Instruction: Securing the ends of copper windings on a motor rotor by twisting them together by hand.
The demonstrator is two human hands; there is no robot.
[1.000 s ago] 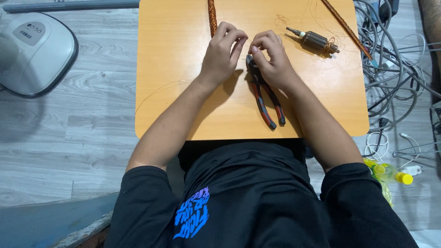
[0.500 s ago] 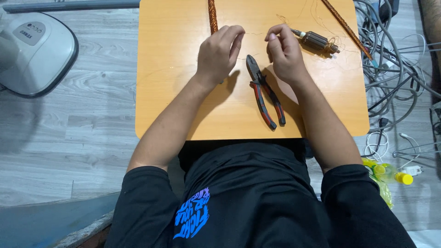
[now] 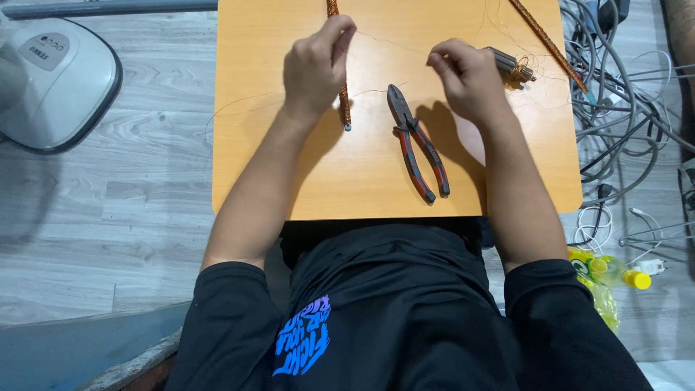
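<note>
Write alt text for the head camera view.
A person's left hand and right hand stretch a thin wire between pinched fingers above an orange table. Red-handled pliers lie between the hands, beside a copper braid.

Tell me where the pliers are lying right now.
In the head view the pliers lie on the orange tabletop near its middle, between the left hand and right hand, just right of the copper-wound rod, held by neither hand.

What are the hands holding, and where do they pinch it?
A thin copper wire, stretched between them: the left hand pinches one end, the right hand the other. The pliers lie untouched.
</note>
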